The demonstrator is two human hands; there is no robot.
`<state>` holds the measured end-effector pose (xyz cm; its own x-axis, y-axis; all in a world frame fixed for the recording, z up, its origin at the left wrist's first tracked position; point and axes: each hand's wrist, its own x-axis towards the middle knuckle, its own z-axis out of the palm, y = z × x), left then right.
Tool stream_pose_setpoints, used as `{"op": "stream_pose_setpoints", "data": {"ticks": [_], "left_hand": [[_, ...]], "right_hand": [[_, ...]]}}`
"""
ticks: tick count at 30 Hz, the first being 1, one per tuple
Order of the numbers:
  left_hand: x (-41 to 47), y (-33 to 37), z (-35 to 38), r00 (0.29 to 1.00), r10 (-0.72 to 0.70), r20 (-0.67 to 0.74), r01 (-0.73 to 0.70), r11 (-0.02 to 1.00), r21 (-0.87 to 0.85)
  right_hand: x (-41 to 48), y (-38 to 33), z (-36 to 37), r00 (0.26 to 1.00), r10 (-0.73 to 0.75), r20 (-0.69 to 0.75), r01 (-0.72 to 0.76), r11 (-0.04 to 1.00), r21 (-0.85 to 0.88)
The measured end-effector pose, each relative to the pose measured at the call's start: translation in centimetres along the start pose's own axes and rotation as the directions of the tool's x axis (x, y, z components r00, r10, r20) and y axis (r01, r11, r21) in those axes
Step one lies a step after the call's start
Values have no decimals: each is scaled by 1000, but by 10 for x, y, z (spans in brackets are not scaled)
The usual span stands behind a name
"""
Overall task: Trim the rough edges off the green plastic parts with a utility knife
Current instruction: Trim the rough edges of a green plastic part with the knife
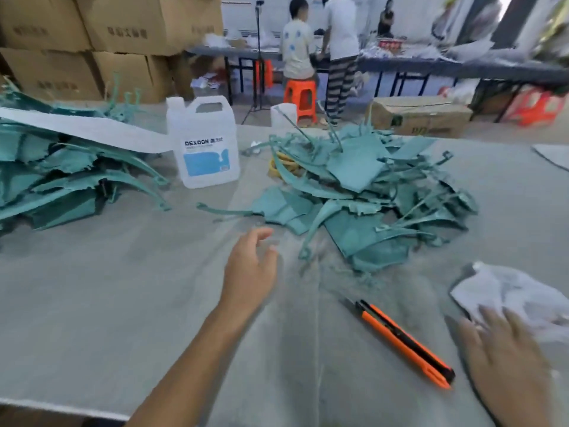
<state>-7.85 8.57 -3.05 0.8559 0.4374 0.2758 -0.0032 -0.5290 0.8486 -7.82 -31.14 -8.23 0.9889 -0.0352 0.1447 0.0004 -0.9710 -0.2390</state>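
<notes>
The person's left hand (251, 266) is stretched out over the grey table (92, 288), fingers loose and slightly curled, holding nothing. Its fingertips are near the front edge of a heap of green parts (363, 192) in the middle of the table, not touching it. The parts lie tangled, flat panels and thin curved strips with ragged edges.

The right hand (505, 355) is low at the right, fingers spread and straight, empty. It is blurred, and I cannot tell whether it rests on the table. Its fingertips are at the edge of a crumpled white sheet (517, 294).

The knife (403, 340), orange and black, lies on the table between the two hands, nearer the right one, apart from both. Its tip points toward the heap.

A second pile of green parts (61, 180) sits at the left with a white strip (86, 129) draped across it. Just beside that pile stands a white jug (204, 146) with a blue label. Something yellow (283, 166) shows under the far side of the middle heap.

Cardboard boxes (123, 26) are stacked behind at the left. Farther back, two people (297, 41) are at another table, one on an orange stool (300, 95).
</notes>
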Motion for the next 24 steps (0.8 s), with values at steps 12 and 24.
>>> {"op": "stream_pose_setpoints", "data": {"ticks": [12, 24], "left_hand": [[51, 11, 88, 946, -10, 324, -69, 970, 231], [3, 42, -26, 993, 113, 18, -101, 944, -313]], "right_hand": [[-16, -36, -2, 865, 125, -487, 16, 961, 275], [-35, -91, 17, 976, -205, -79, 210, 976, 54]]}}
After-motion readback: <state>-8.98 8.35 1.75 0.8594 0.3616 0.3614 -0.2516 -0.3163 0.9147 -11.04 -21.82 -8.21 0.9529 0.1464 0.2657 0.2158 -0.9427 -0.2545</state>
